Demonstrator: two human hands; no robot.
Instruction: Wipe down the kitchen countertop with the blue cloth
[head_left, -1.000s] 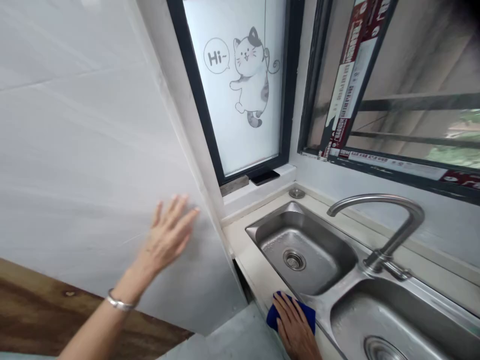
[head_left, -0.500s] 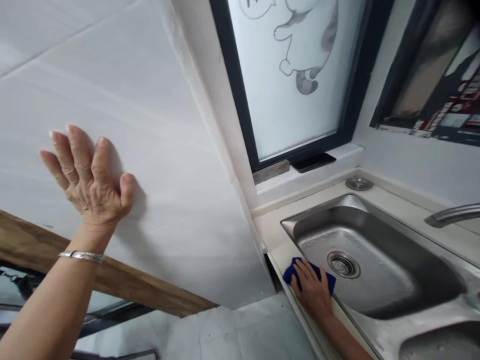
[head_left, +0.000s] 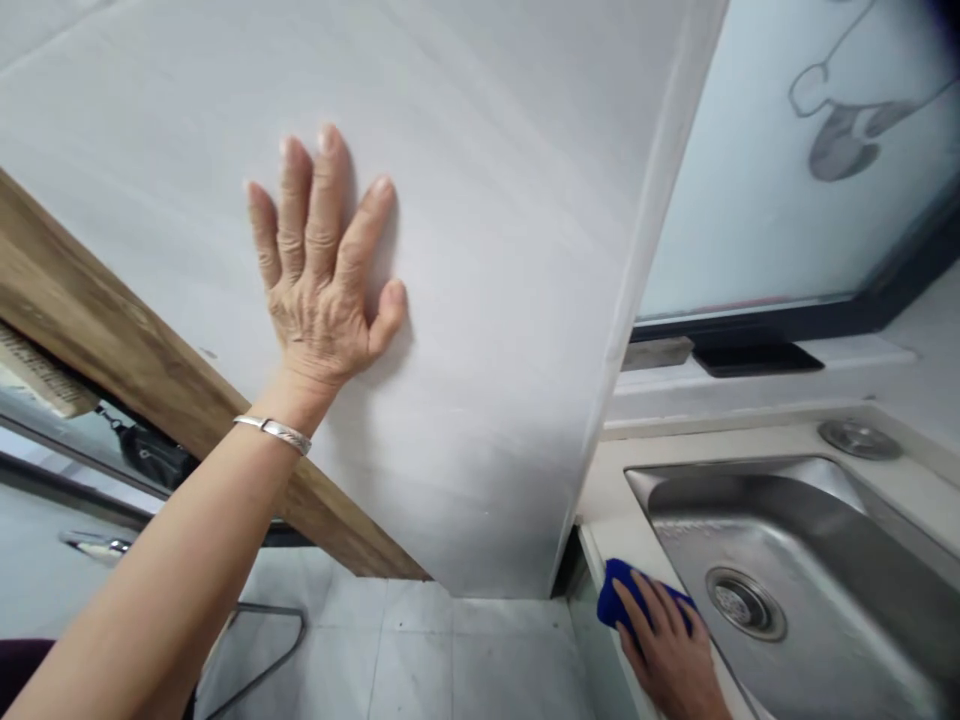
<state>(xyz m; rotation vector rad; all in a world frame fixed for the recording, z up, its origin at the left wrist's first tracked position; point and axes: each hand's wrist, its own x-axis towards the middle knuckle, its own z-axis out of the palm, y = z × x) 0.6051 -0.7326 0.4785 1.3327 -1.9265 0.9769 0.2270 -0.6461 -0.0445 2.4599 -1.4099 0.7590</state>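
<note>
Left hand (head_left: 319, 310): spread flat against wall (head_left: 487, 300), grasping nothing | Right hand (head_left: 671, 655): grasping blue cloth (head_left: 616, 592) | Cloth: on bench (head_left: 609, 480) edge, beside sink (head_left: 847, 640) | Done: cloth laid to bench, seemingly mid-work | Left: cannot tell

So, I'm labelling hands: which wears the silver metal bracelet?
The left hand, spread against the glossy white wall; the right hand, on the blue cloth, shows none.
</note>
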